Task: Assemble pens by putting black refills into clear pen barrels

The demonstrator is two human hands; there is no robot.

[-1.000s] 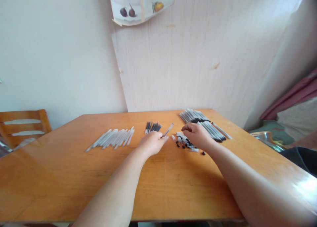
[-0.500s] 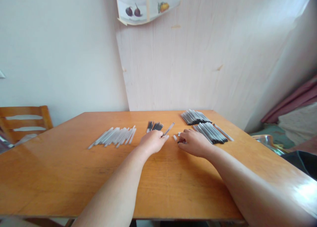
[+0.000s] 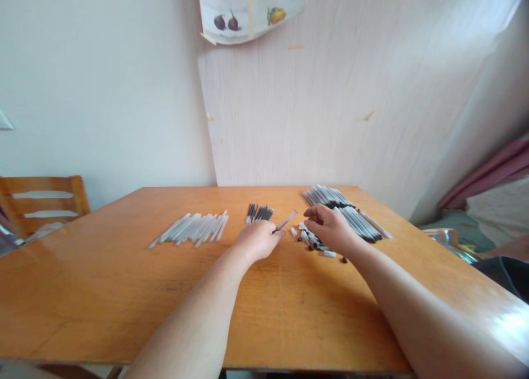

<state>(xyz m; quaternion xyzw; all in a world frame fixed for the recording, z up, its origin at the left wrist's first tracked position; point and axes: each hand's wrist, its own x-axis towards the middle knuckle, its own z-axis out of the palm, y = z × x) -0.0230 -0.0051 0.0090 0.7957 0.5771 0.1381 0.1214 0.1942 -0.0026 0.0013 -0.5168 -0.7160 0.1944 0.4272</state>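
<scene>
My left hand (image 3: 260,239) is closed around a pen (image 3: 286,220) with a clear barrel, its tip end angled up to the right. Over a loose pile of small white and black pen caps (image 3: 328,253) hovers my right hand (image 3: 330,225), its fingers bent together. Whatever those fingers hold, if anything, is too small to make out. Just beyond my left hand lies a bunch of dark ink refills (image 3: 260,211). Clear empty pen barrels (image 3: 192,228) are spread in a row farther left.
Capped pens lie in two bundles at the right, a front one (image 3: 357,225) and a back one (image 3: 326,195), with a single pen (image 3: 375,223) alongside. A wooden chair (image 3: 43,202) stands left of the table (image 3: 124,302). The wall rises behind the table's far edge.
My right hand has lifted from the cap pile and moved slightly right and away from me, uncovering the caps. My left hand still holds the pen, nearly unmoved.
</scene>
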